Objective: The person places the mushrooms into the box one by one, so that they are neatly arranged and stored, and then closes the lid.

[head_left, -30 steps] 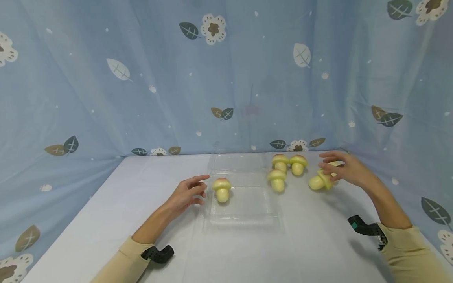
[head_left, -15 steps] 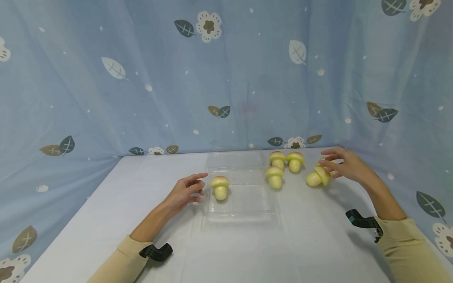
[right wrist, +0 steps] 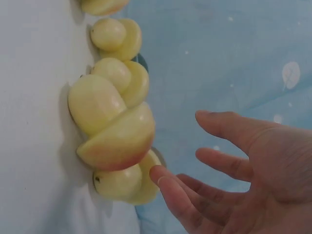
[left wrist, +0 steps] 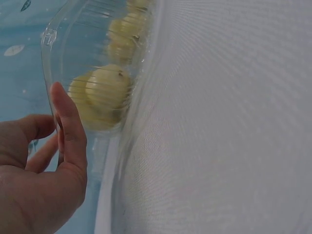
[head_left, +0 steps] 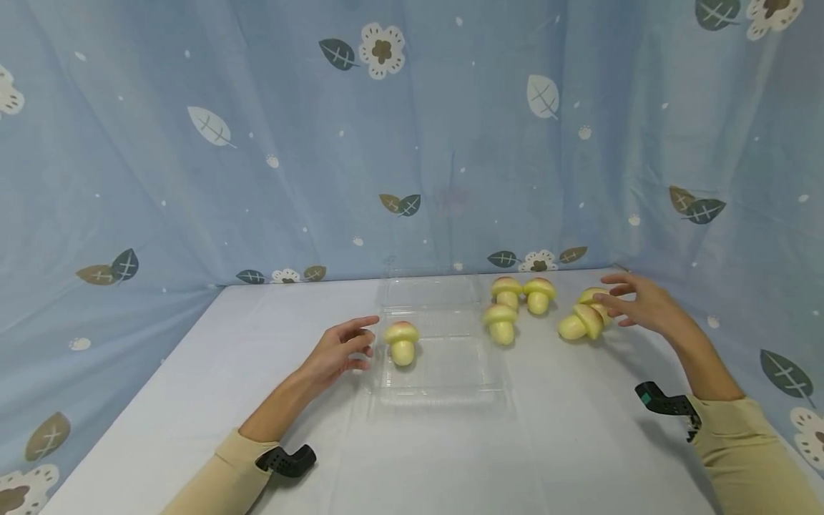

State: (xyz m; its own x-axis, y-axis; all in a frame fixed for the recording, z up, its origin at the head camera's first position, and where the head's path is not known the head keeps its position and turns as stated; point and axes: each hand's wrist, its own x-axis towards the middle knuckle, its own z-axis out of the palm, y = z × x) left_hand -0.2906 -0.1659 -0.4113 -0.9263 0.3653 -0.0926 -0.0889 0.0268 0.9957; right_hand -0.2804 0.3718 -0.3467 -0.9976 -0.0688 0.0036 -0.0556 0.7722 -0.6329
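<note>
- Head view: two hands are being seen over a white table [head_left: 450, 458], one at either side of a clear box [head_left: 438, 372].
- Left hand [head_left: 337, 352]: box's left rim is being pinched between thumb and bent fingers (left wrist view); firmness of grip cannot be told.
- Right hand [head_left: 646, 307]: nothing is being held; thumb and fingers are being held wide apart, just beside the rear mushroom [head_left: 592, 294]. Whether it is being touched cannot be told.
- Rear mushroom is being partly covered by the right fingers. In front of it, the tilted mushroom [head_left: 581, 322] is being supported by the table, stem pointing left.
- Inner mushroom [head_left: 402, 345] is being contained in the box, near its left wall and close to the left hand, stem toward the person.
- Between box and right hand, three more are being seen grouped: front mushroom [head_left: 500, 325] at the box's right edge, back mushroom [head_left: 507, 290] behind it, outer mushroom [head_left: 538, 295] just right of that.
- Black devices [head_left: 286, 461] are being worn at both wrists, over beige sleeves [head_left: 225, 468].
- Table's far edge is being backed by a blue curtain [head_left: 483, 157], printed with leaves and flowers.
</note>
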